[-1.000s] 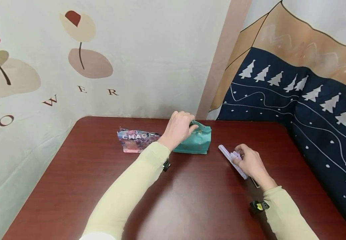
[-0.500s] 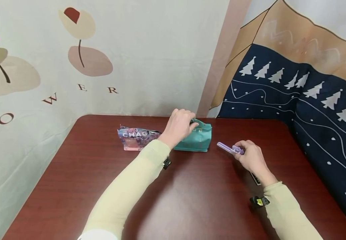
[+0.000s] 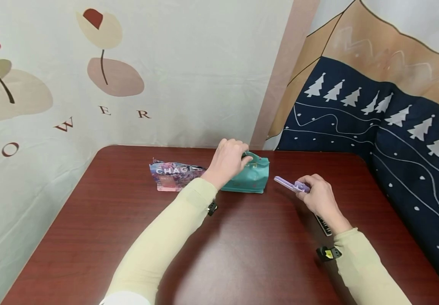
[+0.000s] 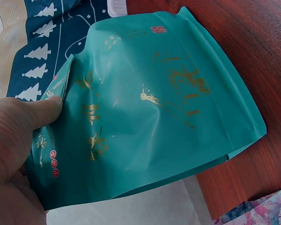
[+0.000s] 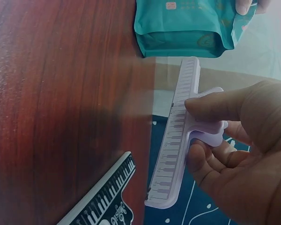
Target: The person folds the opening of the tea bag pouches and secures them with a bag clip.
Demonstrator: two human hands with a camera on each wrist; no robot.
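My left hand (image 3: 225,163) grips the folded top of a teal foil bag (image 3: 252,177), which stands on the table. In the left wrist view the thumb (image 4: 49,110) presses the fold of the bag, whose front bears gold print. To the right, my right hand (image 3: 320,197) pinches a long lilac clip (image 5: 175,136) printed with piano keys. Its thumb (image 5: 213,105) lies on one lever and the fingers are at the other. The clip is held above the table, its far end pointing toward the bag.
A black clip (image 5: 107,197) with a piano-key print lies on the table (image 3: 242,254) below my right hand. Left of the teal bag stands a pink and purple pouch (image 3: 171,180), partly behind my left forearm. Printed curtains (image 3: 189,76) hang behind the table.
My right hand has lifted the lilac clip off the table and tilted it, moving it slightly away from me. The left hand keeps its grip on the bag.
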